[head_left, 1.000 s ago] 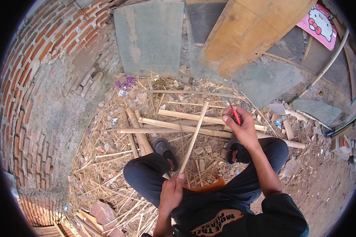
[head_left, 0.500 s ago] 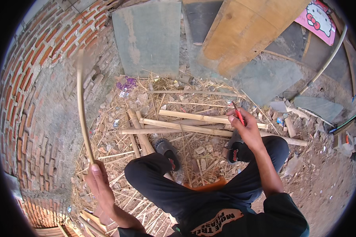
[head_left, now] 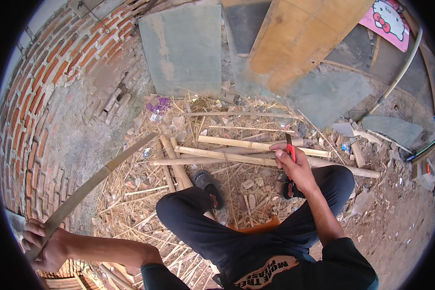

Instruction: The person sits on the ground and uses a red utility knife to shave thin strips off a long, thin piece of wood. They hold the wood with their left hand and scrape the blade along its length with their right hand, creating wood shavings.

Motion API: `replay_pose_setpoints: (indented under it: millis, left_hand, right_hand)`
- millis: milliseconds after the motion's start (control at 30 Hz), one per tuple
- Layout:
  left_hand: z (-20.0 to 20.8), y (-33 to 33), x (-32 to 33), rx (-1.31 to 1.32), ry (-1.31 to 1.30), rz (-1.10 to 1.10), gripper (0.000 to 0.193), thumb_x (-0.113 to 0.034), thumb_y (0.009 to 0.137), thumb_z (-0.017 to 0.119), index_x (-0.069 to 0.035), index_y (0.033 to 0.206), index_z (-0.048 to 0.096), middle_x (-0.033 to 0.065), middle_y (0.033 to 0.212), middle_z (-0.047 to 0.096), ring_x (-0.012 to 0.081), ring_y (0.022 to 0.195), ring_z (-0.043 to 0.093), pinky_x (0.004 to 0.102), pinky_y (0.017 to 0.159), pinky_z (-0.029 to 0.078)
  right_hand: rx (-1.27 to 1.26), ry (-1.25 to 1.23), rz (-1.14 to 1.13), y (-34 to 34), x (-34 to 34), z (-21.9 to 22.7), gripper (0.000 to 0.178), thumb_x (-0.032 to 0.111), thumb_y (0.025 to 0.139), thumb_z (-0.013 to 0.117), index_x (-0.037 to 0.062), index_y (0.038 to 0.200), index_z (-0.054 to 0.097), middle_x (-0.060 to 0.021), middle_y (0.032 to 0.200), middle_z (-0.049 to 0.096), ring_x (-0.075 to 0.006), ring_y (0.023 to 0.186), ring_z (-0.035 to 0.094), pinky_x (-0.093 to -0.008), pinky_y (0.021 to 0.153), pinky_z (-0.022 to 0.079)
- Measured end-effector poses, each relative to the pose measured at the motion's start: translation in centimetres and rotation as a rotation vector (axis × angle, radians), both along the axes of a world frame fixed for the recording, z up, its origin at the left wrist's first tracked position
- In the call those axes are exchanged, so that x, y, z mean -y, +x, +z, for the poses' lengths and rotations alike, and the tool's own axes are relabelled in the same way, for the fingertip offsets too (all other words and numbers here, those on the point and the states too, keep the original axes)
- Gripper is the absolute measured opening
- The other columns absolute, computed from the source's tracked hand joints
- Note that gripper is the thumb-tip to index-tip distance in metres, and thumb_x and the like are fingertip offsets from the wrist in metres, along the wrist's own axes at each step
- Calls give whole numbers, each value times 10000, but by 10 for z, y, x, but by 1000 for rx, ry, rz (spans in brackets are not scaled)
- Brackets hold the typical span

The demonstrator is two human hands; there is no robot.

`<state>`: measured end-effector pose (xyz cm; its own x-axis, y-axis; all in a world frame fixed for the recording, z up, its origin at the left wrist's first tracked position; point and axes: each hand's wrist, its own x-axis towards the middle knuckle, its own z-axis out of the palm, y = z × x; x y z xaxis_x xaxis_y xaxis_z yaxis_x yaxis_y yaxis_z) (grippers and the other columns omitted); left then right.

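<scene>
Left hand (head_left: 47, 245) out wide, fingers wrapped firmly round a bamboo strip (head_left: 84, 195) that slants forward past the brick wall (head_left: 29, 135)! Right hand (head_left: 298, 171), fingers curled closed, grips a red-handled knife (head_left: 291, 152) by the split bamboo (head_left: 229, 156); beyond, a grey-green panel (head_left: 186, 55).

You have a long, flat, olive-tan bamboo strip (head_left: 82, 192) and a slim, red-handled, dark-bladed tool (head_left: 291, 152); your cloth trousers (head_left: 193, 212) are plain black, the brick wall (head_left: 34, 121) banded orange-red and grey.
</scene>
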<state>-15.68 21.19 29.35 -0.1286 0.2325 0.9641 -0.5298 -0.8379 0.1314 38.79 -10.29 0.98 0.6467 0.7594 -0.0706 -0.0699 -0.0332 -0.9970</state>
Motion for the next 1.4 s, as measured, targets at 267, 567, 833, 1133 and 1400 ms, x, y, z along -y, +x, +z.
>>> replay_pose_setpoints:
  millis: [267, 567, 833, 1133, 1400]
  left_hand:
    - [-99, 88, -15, 455, -272, -359, 382, -393, 1041, 378, -72, 857, 469, 69, 716, 421, 224, 657, 424, 390, 674, 400]
    - [-174, 201, -8, 513, -520, -647, 394, -395, 1142, 330, -70, 946, 437, 99, 807, 466, 240, 707, 474, 403, 740, 458]
    - [-208, 224, 20, 393, -929, -371, 498, -463, 1185, 383, -1, 1192, 569, 232, 1239, 594, 392, 1272, 582, 576, 1157, 488]
    - [-249, 211, 59, -131, -1275, -286, 505, -502, 1167, 514, -52, 1376, 603, 194, 1400, 638, 328, 1334, 615, 485, 1080, 566]
    - [-219, 197, 109, -1311, -815, -339, 438, -325, 1060, 734, -6, 1354, 674, 160, 1295, 732, 267, 1158, 709, 389, 997, 556]
  right_hand:
    - [-320, 25, 138, -47, -25, -6, 479, 392, 1164, 551, 55, 1491, 651, 4, 766, 588, -41, 570, 391, -244, 534, 304]
    - [-445, 447, -153, -35, -30, 11, 653, 509, 1175, 462, 10, 1595, 498, 15, 730, 537, -45, 494, 289, -238, 481, 266]
    - [-465, 583, -175, -7, -18, 12, 514, 333, 1140, 613, 7, 1529, 538, -19, 825, 620, -37, 514, 346, -230, 496, 291]
    - [-274, 484, -372, 41, 16, 32, 258, 335, 1106, 692, 85, 1045, 668, 8, 776, 648, -33, 475, 348, -238, 467, 260]
    - [-268, 526, -469, 121, 38, 63, 246, 228, 1081, 717, 113, 892, 611, 35, 682, 552, -23, 457, 303, -220, 434, 233]
